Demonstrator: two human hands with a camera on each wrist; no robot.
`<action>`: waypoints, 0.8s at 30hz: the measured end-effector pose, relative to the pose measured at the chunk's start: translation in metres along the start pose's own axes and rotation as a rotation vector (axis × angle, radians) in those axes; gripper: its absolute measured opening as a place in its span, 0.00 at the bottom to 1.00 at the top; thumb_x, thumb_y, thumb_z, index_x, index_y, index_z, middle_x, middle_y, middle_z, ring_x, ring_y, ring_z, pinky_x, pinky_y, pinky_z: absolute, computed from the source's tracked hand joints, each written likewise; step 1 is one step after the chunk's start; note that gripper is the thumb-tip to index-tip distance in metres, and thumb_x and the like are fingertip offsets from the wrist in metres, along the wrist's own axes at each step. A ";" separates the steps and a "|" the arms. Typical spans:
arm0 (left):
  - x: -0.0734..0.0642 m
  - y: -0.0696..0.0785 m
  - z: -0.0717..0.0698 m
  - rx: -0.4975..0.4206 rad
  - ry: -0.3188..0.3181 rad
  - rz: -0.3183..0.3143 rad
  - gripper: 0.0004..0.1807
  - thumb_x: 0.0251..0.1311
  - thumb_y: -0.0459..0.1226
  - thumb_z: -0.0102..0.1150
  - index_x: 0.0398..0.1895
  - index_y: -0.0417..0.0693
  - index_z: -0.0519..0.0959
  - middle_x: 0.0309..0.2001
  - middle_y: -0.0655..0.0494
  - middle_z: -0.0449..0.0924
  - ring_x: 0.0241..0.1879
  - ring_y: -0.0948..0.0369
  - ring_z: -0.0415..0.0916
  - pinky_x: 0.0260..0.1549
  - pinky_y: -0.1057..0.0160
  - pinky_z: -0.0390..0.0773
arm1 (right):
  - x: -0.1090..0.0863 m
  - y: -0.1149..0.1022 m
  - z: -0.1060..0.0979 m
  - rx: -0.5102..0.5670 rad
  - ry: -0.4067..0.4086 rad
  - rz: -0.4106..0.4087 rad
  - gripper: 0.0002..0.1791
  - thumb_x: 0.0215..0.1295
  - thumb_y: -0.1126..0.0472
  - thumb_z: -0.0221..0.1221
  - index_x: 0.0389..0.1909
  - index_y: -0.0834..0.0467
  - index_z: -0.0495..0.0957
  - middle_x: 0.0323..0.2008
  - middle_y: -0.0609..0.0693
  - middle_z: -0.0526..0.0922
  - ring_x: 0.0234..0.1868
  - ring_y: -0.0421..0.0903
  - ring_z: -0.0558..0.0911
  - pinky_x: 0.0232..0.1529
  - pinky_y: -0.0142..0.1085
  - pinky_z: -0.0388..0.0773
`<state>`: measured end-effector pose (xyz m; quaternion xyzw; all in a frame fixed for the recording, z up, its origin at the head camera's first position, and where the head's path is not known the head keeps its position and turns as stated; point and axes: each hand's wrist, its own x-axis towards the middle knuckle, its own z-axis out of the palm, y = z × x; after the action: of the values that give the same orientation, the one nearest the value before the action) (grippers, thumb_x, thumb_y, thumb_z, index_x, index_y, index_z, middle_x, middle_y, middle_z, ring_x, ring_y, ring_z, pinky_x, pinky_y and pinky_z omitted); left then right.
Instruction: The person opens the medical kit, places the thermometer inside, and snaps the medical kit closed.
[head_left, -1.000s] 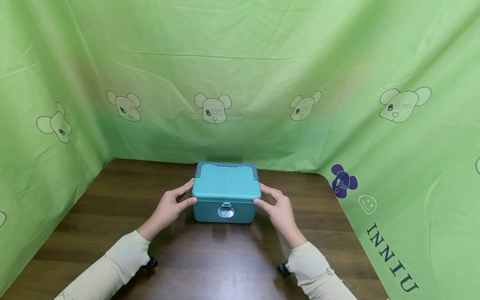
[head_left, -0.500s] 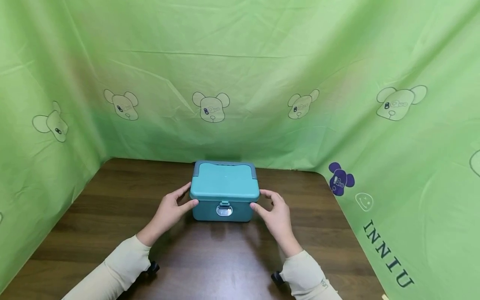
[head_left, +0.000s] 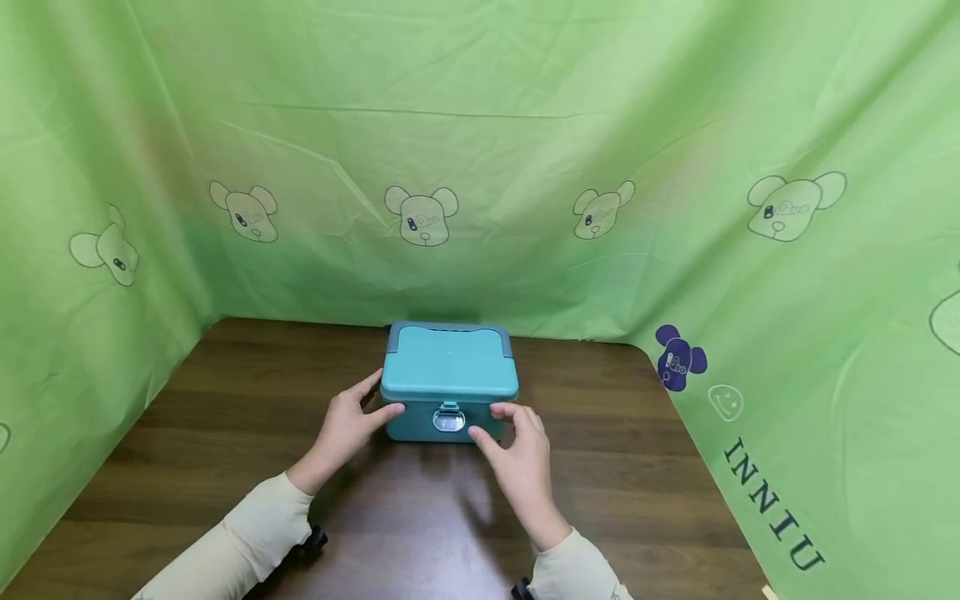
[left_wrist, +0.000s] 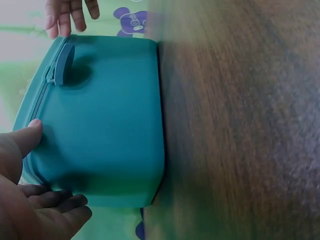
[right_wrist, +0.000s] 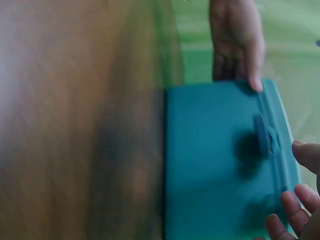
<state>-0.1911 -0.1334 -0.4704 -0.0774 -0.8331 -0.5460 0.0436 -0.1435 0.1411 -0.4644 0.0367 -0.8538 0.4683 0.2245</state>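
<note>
A teal plastic storage box (head_left: 453, 367) with its lid down stands on the wooden table. On its front is an oval latch (head_left: 449, 421), which sticks out from the front face in the left wrist view. My left hand (head_left: 341, 433) rests at the box's left front corner, thumb on the front just by the lid seam and fingers extended along the left side. In front of the box's right half is my right hand (head_left: 521, 458), its thumb and fingers spread apart to the right of the latch. Nothing sits between those fingers.
A green cloth (head_left: 517, 275) printed with bear heads hangs behind the table and on both sides. The box's back stands close to the table's far edge. Brown tabletop (head_left: 435, 533) lies in front of the box.
My right hand has left the box's right side and moved left along the front, toward the latch. My left thumb has slid slightly right on the front. The box is almost unmoved.
</note>
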 end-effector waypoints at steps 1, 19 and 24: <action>-0.001 0.000 0.001 0.001 0.005 0.001 0.47 0.58 0.51 0.74 0.77 0.45 0.65 0.74 0.46 0.68 0.73 0.48 0.66 0.64 0.46 0.74 | -0.003 0.000 0.004 -0.013 -0.006 -0.002 0.24 0.52 0.54 0.79 0.48 0.54 0.83 0.44 0.47 0.84 0.51 0.46 0.79 0.54 0.43 0.76; -0.003 -0.001 0.004 0.021 0.030 0.038 0.44 0.61 0.52 0.71 0.76 0.43 0.66 0.72 0.46 0.71 0.71 0.49 0.69 0.62 0.46 0.76 | -0.020 -0.018 0.061 0.021 0.097 0.183 0.31 0.45 0.55 0.82 0.49 0.57 0.79 0.44 0.50 0.82 0.51 0.51 0.78 0.56 0.48 0.74; -0.004 0.000 0.004 0.033 0.033 0.040 0.43 0.62 0.51 0.71 0.76 0.43 0.67 0.71 0.46 0.72 0.70 0.49 0.70 0.63 0.46 0.75 | -0.020 -0.022 0.068 0.005 0.137 0.195 0.32 0.46 0.53 0.82 0.48 0.58 0.77 0.44 0.51 0.81 0.51 0.53 0.78 0.56 0.50 0.72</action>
<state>-0.1871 -0.1298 -0.4728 -0.0845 -0.8394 -0.5324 0.0694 -0.1437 0.0708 -0.4867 -0.0781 -0.8347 0.4916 0.2356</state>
